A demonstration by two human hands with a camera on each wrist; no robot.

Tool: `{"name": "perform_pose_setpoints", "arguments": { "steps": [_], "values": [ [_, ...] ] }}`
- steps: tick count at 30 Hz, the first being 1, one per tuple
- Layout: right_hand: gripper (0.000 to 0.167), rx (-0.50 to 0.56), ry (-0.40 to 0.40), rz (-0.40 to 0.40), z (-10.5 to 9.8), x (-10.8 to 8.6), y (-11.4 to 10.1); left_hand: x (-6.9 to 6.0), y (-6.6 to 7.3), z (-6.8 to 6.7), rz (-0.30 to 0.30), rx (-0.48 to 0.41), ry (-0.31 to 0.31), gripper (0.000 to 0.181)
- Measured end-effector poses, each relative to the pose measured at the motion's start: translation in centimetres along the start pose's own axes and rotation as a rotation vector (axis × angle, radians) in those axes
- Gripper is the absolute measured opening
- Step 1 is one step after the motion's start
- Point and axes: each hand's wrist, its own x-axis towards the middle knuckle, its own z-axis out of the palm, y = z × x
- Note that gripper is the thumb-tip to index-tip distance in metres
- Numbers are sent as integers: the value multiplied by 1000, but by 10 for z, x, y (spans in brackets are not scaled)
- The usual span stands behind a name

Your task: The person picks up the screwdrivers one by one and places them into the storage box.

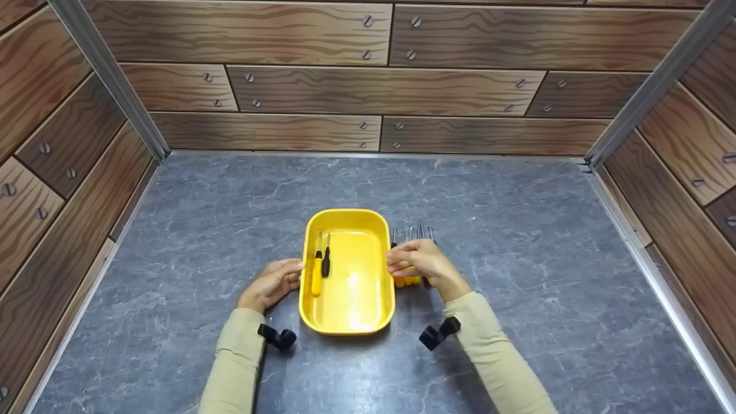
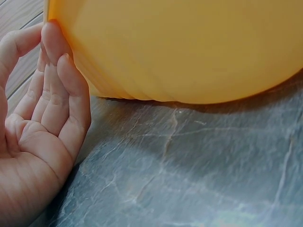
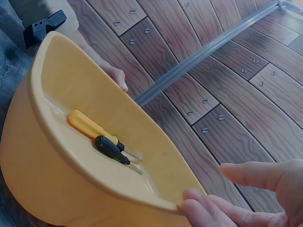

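Note:
A yellow plastic tub (image 1: 345,329) stands on the grey marbled surface between both hands. Inside, along its left side, lie a yellow-handled screwdriver (image 1: 317,277) and a smaller black-handled screwdriver (image 1: 326,263). My left hand (image 2: 45,123) pinches the tub's left rim between thumb and fingertips. At the opposite rim, my right hand (image 1: 422,261) touches the edge with its fingertips; in the right wrist view its thumb (image 3: 253,175) is stretched out, apart from the rim. Beneath and behind the right hand, several more screwdrivers (image 1: 409,280) lie in a row, partly hidden.
Wood-patterned panels (image 1: 379,89) enclose the surface at the back and both sides, with metal corner posts (image 1: 109,75). A black wrist mount (image 1: 279,338) sits on the left sleeve, and another mount (image 1: 440,333) on the right sleeve, both close to the tub.

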Motion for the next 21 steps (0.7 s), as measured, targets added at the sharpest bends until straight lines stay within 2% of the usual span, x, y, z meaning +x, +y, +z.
{"name": "perform_pose_setpoints", "arguments": {
  "steps": [14, 21],
  "values": [
    [34, -20, 57, -22, -24, 1, 6, -2, 1, -1, 4, 2, -22, 18],
    [31, -126, 185, -17, -33, 4, 12, -1, 0, -1, 4, -3, -16, 17]
  ]
}}
